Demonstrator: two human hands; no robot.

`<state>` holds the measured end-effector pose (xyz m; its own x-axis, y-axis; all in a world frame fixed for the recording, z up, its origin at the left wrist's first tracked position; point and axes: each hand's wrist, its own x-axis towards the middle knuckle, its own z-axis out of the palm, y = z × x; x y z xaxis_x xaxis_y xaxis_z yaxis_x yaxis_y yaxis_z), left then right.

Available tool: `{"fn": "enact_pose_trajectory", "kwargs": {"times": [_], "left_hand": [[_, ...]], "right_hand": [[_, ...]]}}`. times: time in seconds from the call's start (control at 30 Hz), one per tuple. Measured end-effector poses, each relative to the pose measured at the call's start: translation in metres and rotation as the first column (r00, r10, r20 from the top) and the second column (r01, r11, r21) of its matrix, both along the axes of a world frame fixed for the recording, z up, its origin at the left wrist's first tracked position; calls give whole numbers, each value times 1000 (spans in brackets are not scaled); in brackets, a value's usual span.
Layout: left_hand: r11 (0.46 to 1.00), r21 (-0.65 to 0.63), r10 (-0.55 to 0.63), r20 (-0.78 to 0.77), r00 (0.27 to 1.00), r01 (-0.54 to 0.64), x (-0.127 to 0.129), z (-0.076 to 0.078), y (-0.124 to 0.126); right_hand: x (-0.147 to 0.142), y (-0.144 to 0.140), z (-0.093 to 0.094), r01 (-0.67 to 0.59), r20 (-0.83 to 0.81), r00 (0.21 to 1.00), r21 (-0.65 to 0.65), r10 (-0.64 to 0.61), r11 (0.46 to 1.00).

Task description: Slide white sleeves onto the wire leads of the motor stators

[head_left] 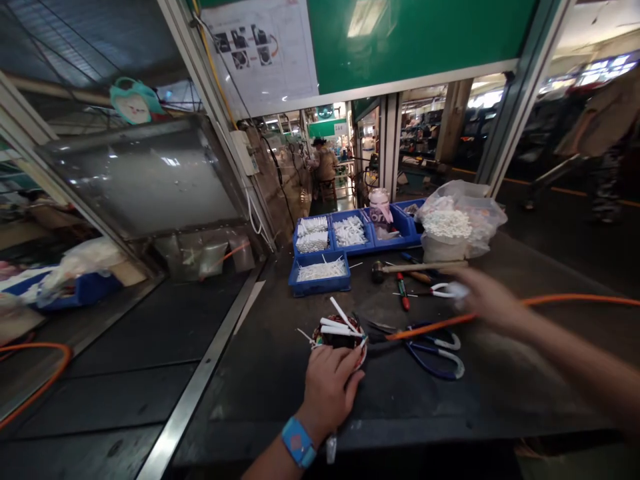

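My left hand (pixel 330 383), with a blue watch (pixel 299 443) on its wrist, rests over the near side of a round wire-wound ring (pixel 316 331), its fingers curled on the rim. Several white tubes (pixel 341 328) stick out across the ring, and a dark middle shows between them. My right hand (pixel 483 297) is smeared by motion above the right side of the bench. At its fingertips is a blurred whitish thing (pixel 457 291); whether the hand grips it is unclear. Just right of the ring lie blue-handled scissors (pixel 435 353), partly crossed by an orange hose (pixel 435 327).
Blue bins (pixel 350 250) with white tubes stand at the back, with a smaller blue tray (pixel 320 291) in front. A plastic bag of white pieces (pixel 447 227) sits behind a hammer (pixel 377 271), a red-and-green marker (pixel 403 291) and white-handled pliers (pixel 440 290). A metal strip (pixel 200 380) edges the left side.
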<state>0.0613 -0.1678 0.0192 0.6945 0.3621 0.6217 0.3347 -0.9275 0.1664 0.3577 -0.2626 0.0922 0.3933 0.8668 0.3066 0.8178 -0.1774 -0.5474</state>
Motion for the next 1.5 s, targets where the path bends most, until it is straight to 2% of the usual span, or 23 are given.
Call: {"fn": "enact_pose_trajectory", "kwargs": {"times": [0.07,0.13,0.2,0.27,0.33,0.4,0.43,0.47,0.5,0.6,0.7,0.77,0.83,0.9,1.0,1.07,1.1,1.17,1.23,1.3,1.33,1.43,1.5], "left_hand": [[1000,-2,12,13,1000,-12,1,0,-1],[1000,4,7,21,1000,-7,2,-1,-1],[1000,8,1,35,999,-1,2,-1,-1],[1000,3,0,50,999,0,2,-2,1],[1000,-6,0,68,998,1,2,-3,2],[1000,-12,-1,90,996,2,3,-4,3],[1000,-14,-1,102,995,2,4,-5,4],[1000,-15,-3,111,994,5,4,-5,4],[1000,-15,-5,120,993,7,5,-5,4],[1000,-13,-6,147,989,8,6,-4,5],[1000,-15,-5,155,988,7,7,-4,5],[1000,-19,-4,148,989,7,6,-4,5],[1000,-22,2,140,990,1,6,-4,4],[1000,-24,14,135,991,-11,6,-5,3],[999,-18,48,141,989,-46,7,-6,1],[998,-16,66,139,988,-64,7,-6,0],[998,-17,65,136,989,-63,7,-6,0],[999,-9,43,130,991,-42,4,-5,-2],[999,35,36,153,988,-41,-2,-4,-4],[993,68,81,242,967,-100,-11,-4,-8],[988,41,128,306,943,-147,-16,-5,-9],[963,-200,251,410,877,-182,-26,-8,-13],[939,-325,234,356,905,-115,-29,-11,-14]], "right_hand": [[-37,18,-24,-207,28,977,-85,210,975],[-79,27,-51,-328,73,936,-179,344,928],[-110,32,-74,-326,112,927,-228,357,917],[-117,35,-84,-346,85,925,-215,370,914],[-96,40,-79,-443,1,893,-165,450,881],[-55,50,-60,-377,-43,926,-62,375,924],[-29,56,-47,-217,-35,975,14,217,976],[-2,63,-34,42,-9,999,103,-41,994],[25,71,-21,204,-5,979,154,-205,967],[91,94,5,459,58,877,193,-477,867],[125,108,8,477,190,845,151,-499,866],[133,113,6,458,138,861,209,-489,864],[132,114,6,448,24,877,317,-479,836],[121,109,7,408,-45,903,402,-427,820],[80,88,4,266,-20,958,437,-286,859],[38,64,-8,86,35,993,426,-111,901],[15,49,-17,-66,85,996,434,32,899],[-28,16,-36,-330,159,944,416,290,847],[-63,-18,-54,-472,187,881,402,435,784],[-87,-48,-68,-509,155,856,423,493,750],[-96,-60,-73,-509,130,852,435,508,743],[-111,-85,-88,-515,78,841,422,535,746],[-115,-91,-99,-513,50,840,396,540,762]]}}
